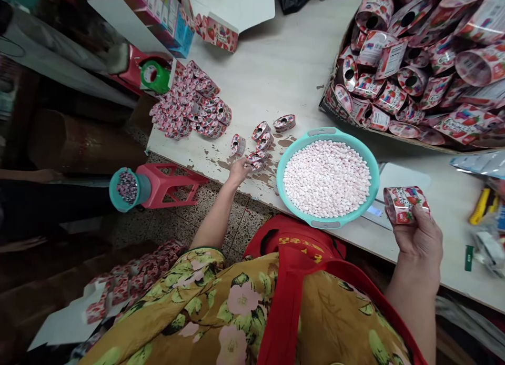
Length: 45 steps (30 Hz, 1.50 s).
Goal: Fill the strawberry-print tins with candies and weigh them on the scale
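My left hand (239, 171) reaches over the table and its fingers close on a small strawberry-printed packet (257, 159) at the near end of a loose group. Several like packets, such as one printed packet (284, 123), lie around it. On the right, my right hand (418, 229) grips a red and pink strawberry-printed packet (406, 203) with an open, rounded end, raised beside a white scale (402, 176). Between my hands stands a turquoise basin (281, 181) full of small pale pink candies (327, 178).
A carton (329, 99) heaped with printed packets stands at the back right. Rows of small packets (177, 104) cover the table's left end, near a green tape roll (154, 77). Below are a red stool (169, 183) and a small bucket (144, 190). Another person's hand (43, 175) is at far left.
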Each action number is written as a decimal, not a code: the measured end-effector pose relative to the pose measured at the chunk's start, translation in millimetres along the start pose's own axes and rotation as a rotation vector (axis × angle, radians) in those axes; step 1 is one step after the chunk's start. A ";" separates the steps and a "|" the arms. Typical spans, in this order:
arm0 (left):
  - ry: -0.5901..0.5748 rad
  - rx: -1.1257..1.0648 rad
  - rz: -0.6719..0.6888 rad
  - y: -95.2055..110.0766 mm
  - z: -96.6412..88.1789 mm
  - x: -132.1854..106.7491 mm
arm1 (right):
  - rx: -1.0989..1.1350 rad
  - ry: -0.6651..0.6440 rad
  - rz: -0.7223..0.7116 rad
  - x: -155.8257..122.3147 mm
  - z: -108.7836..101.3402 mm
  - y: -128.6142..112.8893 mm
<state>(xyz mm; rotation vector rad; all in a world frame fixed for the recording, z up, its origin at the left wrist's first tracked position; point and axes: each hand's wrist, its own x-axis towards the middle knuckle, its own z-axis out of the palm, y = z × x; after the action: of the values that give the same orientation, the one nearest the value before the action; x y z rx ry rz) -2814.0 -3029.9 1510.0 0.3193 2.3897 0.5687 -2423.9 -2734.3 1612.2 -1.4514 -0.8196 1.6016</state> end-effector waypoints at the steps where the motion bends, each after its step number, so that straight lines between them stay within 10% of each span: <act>1: 0.025 -0.035 -0.009 1.2 -0.6 -1.5 | -0.006 -0.016 -0.002 -0.2 -0.1 -0.1; 7: -0.050 -0.466 0.095 48.3 12.1 -29.6 | 0.011 0.009 0.032 -0.4 -3.1 0.1; 13: -0.211 0.043 0.604 142.3 105.8 -59.5 | -0.010 -0.133 0.100 -10.7 12.3 8.1; 19: -0.098 0.189 0.509 180.5 167.1 -66.7 | -0.171 -0.262 0.056 -22.1 42.3 19.6; 25: -0.162 -0.220 0.387 191.1 166.2 -58.9 | -0.528 -0.309 -0.159 -22.8 61.1 27.4; 32: -0.346 -1.039 0.155 217.0 124.1 -93.4 | -0.841 -0.476 -0.397 -40.2 66.8 30.1; 45: -0.284 -1.412 0.273 238.2 122.9 -109.3 | -0.999 -0.455 -0.502 -52.0 89.0 50.1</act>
<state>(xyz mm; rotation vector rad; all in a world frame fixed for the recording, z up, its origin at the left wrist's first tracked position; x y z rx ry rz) -2632.4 -2822.1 1597.2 0.0561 1.2088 1.9464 -2518.2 -2798.9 1604.2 -1.2999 -2.2700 1.1466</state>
